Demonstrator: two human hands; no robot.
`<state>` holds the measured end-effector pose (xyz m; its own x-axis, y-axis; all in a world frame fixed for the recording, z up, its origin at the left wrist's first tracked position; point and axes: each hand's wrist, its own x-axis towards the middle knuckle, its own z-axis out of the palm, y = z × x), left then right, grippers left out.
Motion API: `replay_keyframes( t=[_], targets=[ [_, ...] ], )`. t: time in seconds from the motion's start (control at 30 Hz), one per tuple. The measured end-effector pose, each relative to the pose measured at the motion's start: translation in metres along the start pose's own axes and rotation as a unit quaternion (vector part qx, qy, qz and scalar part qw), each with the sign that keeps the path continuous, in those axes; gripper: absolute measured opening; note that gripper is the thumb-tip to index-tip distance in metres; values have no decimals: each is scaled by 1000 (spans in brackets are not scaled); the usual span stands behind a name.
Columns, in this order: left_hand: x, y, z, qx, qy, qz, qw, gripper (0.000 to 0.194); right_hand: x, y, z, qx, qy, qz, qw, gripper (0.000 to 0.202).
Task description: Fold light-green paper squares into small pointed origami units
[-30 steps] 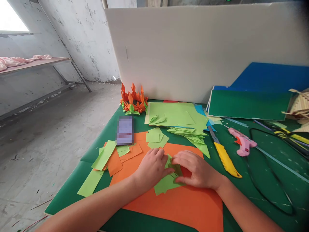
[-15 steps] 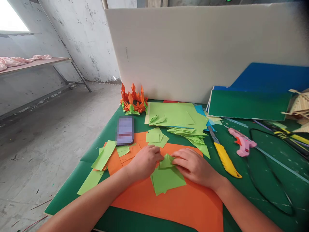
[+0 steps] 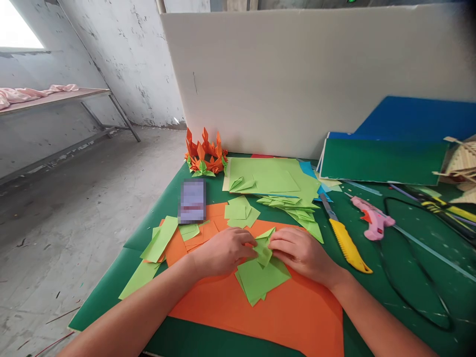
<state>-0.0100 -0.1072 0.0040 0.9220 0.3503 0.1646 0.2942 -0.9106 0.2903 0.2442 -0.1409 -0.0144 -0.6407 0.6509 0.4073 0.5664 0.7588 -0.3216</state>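
Between my two hands is a small folded green paper (image 3: 264,250), with a raised flap at its top. My left hand (image 3: 230,250) pinches its left side, and the fingers of my right hand (image 3: 297,253) close on its right side. Beneath it lie several green paper squares (image 3: 260,282) on a large orange sheet (image 3: 290,317). Just behind my left hand are more green squares (image 3: 238,210) and smaller orange pieces (image 3: 201,235).
An orange paper crown (image 3: 206,158) and a phone (image 3: 192,201) are at the back left. Stacked green sheets (image 3: 271,176) lie behind my hands. To the right are a yellow cutter (image 3: 347,245), a pink glue gun (image 3: 374,218) with its cord, and a green board (image 3: 383,161).
The folded green paper has turned and its flap now points up to the right. The squares beneath have shifted slightly right. Both hands have moved a little to the right.
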Motion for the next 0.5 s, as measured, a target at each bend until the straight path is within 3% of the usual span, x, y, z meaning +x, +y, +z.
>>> replay_keyframes(
  t=[0.2,0.5],
  targets=[
    [-2,-3,5,-15,19,10,1000,31,2,-4,0,49,-7,-19,999,15],
    [0,-3,2,-25,30,13,999,29,7,-11,8,119,-15,80,990,16]
  ],
)
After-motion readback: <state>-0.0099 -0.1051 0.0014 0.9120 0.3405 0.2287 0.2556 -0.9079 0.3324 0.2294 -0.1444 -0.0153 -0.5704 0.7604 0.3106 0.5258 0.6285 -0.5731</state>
